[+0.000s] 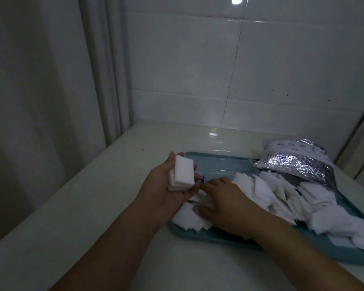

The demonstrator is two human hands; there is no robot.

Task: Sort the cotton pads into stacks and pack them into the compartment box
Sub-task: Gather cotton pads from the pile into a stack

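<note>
My left hand (168, 185) grips a neat stack of white cotton pads (182, 173), held up just left of the blue tray (214, 235). A heap of loose white cotton pads (286, 198) covers much of the tray. My right hand (225, 204) lies palm down on the loose pads at the heap's left end, fingers pointing left toward the stack. A clear compartment box (216, 162) with a small blue latch (201, 179) lies at the tray's far side, partly hidden by my hands.
Silvery foil bags with blue print (296, 162) lie at the tray's far right, over some pads. The tray sits on a pale counter (93, 206) against a white tiled wall (240, 70). The counter's left edge drops off by a curtain (40, 101).
</note>
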